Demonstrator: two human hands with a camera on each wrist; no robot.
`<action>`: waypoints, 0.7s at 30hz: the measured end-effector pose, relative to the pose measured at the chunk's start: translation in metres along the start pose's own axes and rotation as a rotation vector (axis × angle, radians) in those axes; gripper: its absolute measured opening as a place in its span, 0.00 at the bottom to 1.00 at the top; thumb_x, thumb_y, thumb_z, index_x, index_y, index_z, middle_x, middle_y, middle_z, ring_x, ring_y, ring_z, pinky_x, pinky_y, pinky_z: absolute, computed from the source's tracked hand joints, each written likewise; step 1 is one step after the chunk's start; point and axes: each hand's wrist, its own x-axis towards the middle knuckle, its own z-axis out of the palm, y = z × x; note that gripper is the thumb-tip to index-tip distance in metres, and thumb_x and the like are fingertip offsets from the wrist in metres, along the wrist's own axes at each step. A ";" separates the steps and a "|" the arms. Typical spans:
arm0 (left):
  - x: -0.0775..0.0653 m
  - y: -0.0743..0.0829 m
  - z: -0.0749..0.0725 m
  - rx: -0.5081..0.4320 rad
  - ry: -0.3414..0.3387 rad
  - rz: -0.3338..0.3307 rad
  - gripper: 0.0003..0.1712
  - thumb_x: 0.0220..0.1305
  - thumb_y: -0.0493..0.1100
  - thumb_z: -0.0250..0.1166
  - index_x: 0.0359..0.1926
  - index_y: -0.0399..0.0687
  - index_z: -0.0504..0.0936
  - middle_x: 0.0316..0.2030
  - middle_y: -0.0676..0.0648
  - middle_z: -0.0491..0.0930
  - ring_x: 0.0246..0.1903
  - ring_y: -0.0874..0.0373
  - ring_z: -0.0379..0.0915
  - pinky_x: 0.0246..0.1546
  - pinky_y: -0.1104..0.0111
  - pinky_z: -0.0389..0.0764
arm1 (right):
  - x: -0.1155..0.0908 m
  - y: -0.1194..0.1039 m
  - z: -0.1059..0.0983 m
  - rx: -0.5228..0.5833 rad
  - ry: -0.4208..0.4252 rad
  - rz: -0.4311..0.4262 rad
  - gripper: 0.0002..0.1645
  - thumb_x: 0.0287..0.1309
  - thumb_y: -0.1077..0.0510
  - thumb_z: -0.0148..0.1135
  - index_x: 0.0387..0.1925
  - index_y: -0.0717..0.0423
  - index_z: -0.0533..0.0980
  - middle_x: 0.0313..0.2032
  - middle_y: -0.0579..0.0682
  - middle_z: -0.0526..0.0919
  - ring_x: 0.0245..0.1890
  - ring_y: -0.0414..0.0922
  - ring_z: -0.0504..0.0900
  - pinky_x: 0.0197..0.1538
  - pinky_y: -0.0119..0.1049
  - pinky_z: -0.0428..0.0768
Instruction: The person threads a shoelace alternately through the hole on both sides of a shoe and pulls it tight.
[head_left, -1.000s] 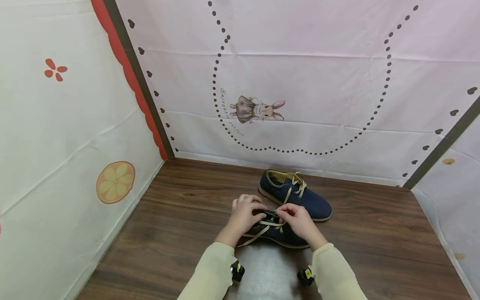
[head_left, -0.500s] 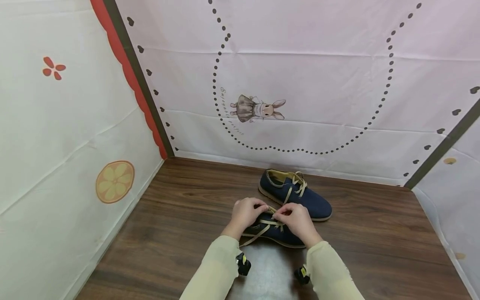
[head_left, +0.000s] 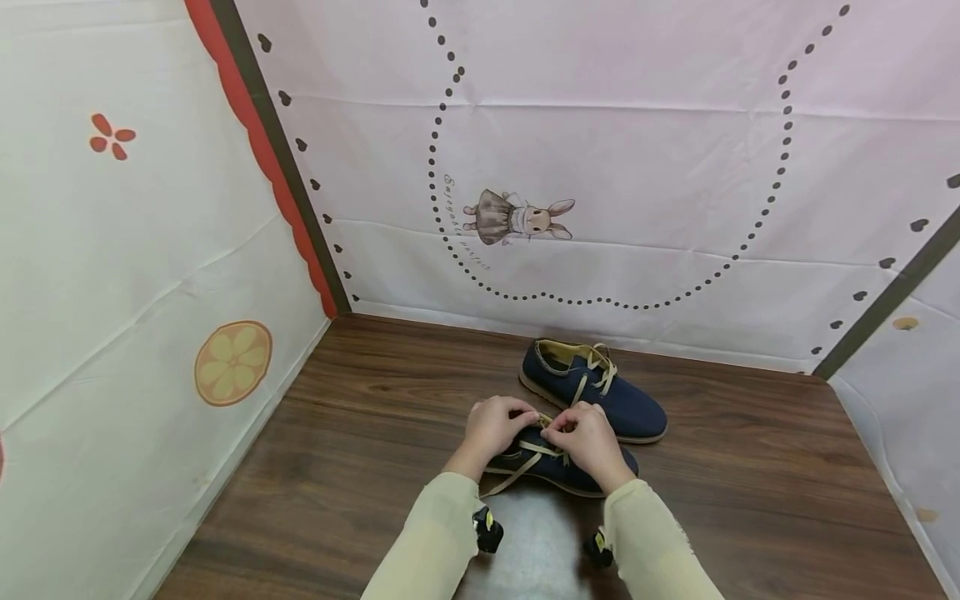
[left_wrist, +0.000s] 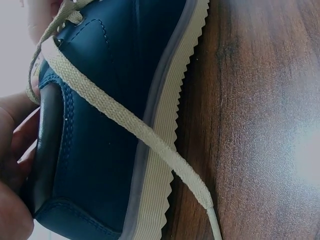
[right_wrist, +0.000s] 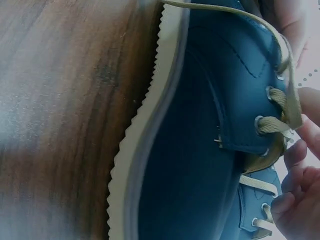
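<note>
A navy shoe (head_left: 570, 475) with beige laces and a ridged pale sole lies sideways on the wooden floor, toe to the right. Above its opening, my left hand (head_left: 491, 429) pinches the far upper edge near the lacing; the wrist view shows that hand (left_wrist: 12, 165) along the opening. My right hand (head_left: 592, 442) pinches a shoelace close to the eyelets, its fingertips almost meeting the left ones. One long lace end (left_wrist: 125, 112) hangs across the near side onto the floor. The exact pinch points are partly hidden by the fingers.
Just behind, a matching navy shoe (head_left: 630, 407) with laces through its eyelets points right. A printed cloth wall (head_left: 630, 208) rises behind it, with another cloth wall (head_left: 150, 250) on the left. Dark wooden floor (head_left: 375, 400) extends to either side.
My left hand has shifted right, toward the lacing, and its spread fingers have closed to a pinch. The right hand has moved slightly left, so the fingertips are closer together.
</note>
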 end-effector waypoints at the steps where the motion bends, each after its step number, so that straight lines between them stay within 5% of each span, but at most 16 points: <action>1: 0.000 -0.001 0.000 -0.003 -0.001 -0.001 0.11 0.61 0.55 0.60 0.37 0.60 0.86 0.38 0.58 0.82 0.44 0.55 0.75 0.54 0.56 0.63 | 0.000 0.000 0.001 -0.001 0.004 0.004 0.09 0.47 0.53 0.71 0.17 0.45 0.80 0.23 0.42 0.70 0.28 0.42 0.63 0.32 0.36 0.64; 8: 0.002 -0.004 -0.002 -0.090 -0.047 -0.017 0.12 0.60 0.57 0.61 0.36 0.58 0.86 0.37 0.57 0.82 0.44 0.52 0.75 0.56 0.53 0.60 | 0.000 0.002 0.009 0.002 0.070 0.006 0.10 0.46 0.53 0.72 0.17 0.47 0.78 0.22 0.43 0.69 0.26 0.42 0.63 0.30 0.35 0.64; 13: 0.007 -0.003 -0.008 -0.175 -0.131 -0.111 0.17 0.62 0.58 0.58 0.38 0.53 0.85 0.38 0.52 0.82 0.44 0.50 0.74 0.49 0.55 0.68 | 0.001 0.004 0.012 -0.017 0.119 -0.053 0.12 0.45 0.54 0.73 0.16 0.46 0.76 0.20 0.42 0.67 0.25 0.41 0.62 0.28 0.34 0.64; 17: 0.010 -0.001 -0.009 -0.156 -0.170 -0.152 0.19 0.64 0.57 0.57 0.39 0.50 0.86 0.39 0.49 0.82 0.42 0.51 0.75 0.42 0.58 0.73 | 0.001 0.004 0.014 -0.064 0.156 -0.092 0.12 0.44 0.53 0.73 0.16 0.44 0.76 0.20 0.40 0.67 0.24 0.40 0.62 0.27 0.32 0.66; 21: 0.013 0.002 -0.011 -0.112 -0.226 -0.189 0.18 0.62 0.58 0.58 0.37 0.53 0.87 0.41 0.50 0.82 0.46 0.50 0.74 0.50 0.54 0.68 | 0.001 0.003 0.017 -0.104 0.191 -0.122 0.13 0.44 0.54 0.73 0.16 0.44 0.75 0.19 0.39 0.66 0.24 0.39 0.62 0.26 0.32 0.66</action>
